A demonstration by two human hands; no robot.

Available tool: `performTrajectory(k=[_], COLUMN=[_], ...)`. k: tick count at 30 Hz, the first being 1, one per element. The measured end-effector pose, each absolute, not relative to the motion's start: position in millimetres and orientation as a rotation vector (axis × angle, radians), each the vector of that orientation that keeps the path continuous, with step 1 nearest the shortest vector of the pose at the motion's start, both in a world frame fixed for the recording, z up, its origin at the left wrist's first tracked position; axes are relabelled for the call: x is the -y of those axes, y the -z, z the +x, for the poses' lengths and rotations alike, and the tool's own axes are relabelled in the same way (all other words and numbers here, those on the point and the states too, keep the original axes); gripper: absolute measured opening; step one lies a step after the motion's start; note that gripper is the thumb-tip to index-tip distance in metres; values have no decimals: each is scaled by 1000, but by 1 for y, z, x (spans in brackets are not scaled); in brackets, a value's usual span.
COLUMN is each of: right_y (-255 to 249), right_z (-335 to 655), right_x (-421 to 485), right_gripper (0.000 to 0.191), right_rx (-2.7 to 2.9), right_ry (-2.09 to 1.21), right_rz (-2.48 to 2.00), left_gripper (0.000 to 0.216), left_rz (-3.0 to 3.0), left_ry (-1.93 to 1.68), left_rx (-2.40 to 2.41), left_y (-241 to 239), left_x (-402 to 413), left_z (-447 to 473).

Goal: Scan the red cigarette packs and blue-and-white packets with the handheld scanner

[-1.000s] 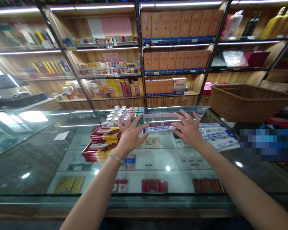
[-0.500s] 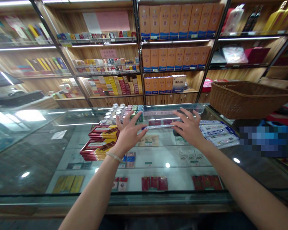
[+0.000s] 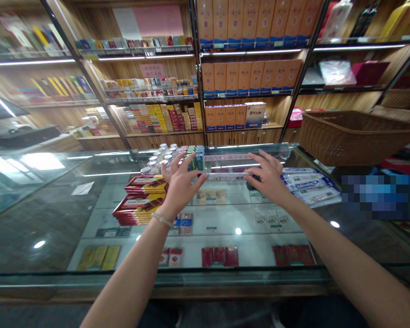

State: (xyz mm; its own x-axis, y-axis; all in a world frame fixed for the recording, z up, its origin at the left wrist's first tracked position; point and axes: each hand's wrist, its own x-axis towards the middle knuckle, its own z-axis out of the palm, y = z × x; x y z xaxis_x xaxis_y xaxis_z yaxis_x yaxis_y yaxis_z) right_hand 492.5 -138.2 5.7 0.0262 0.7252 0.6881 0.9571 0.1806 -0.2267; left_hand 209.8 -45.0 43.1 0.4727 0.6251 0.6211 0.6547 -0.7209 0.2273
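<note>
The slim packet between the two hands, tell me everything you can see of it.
The slim packet is long, narrow and straight, mostly pale, with a wrapper that looks like plastic. Small marks along it are too blurred to read. It lies nearly level across the view, over the glass counter. The left hand pinches one end and the right hand the other, fingers hiding the tips. Whether it touches the glass is unclear.

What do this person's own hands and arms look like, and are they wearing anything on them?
Both the left hand and the right hand are ungloved, and no sleeves show on the forearms. A pale bracelet, apparently of small beads, circles the left wrist; the right wrist shows none. I see no markings, though fine details are too small to tell.
</note>
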Motion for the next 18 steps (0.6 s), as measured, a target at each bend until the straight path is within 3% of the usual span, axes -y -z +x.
performTrajectory(k=[12, 18], right_y=[-7, -7], right_z=[485, 483], right_x=[145, 145], right_gripper=[37, 22], right_rx=[1868, 1855], right_ry=[567, 599], right_rz=[-1627, -1590], left_gripper=[31, 33], left_rz=[-2767, -2749], left_ry=[1082, 1032], left_rx=[1281, 1303], left_y=[-43, -42], left_x=[44, 46], left_z=[214, 216])
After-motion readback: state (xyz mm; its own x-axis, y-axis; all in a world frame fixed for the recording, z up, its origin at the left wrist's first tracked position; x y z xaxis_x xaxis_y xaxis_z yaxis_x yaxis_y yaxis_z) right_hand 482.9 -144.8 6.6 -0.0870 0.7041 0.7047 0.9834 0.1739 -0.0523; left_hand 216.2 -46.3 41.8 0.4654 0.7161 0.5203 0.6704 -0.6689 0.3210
